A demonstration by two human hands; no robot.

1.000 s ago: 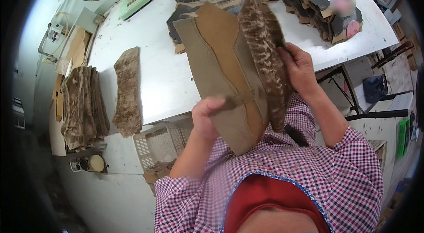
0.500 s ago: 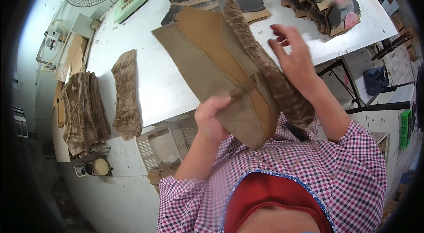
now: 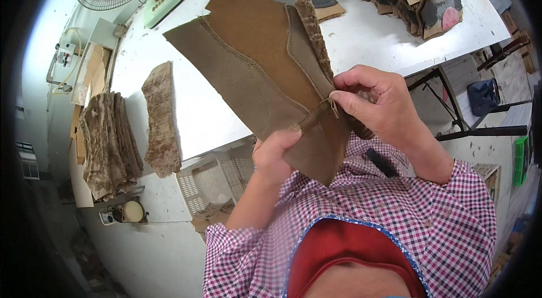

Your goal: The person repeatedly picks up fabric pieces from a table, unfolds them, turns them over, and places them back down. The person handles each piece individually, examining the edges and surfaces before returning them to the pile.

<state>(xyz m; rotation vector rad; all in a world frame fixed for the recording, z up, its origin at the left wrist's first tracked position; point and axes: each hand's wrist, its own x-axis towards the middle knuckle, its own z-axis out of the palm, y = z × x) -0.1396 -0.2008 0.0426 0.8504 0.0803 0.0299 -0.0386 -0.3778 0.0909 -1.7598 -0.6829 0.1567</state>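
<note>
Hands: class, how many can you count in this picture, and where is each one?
2. The left hand grips the stitched brown piece at its lower left, fingers mostly hidden behind it; the right hand pinches at its right edge.

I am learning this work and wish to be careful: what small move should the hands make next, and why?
Perhaps the right hand should gently draw aside the thin loose end at the brown panel's edge. Its grip pinches that edge right beside the loose end, while the left hand holds the panel from the other side.
</note>
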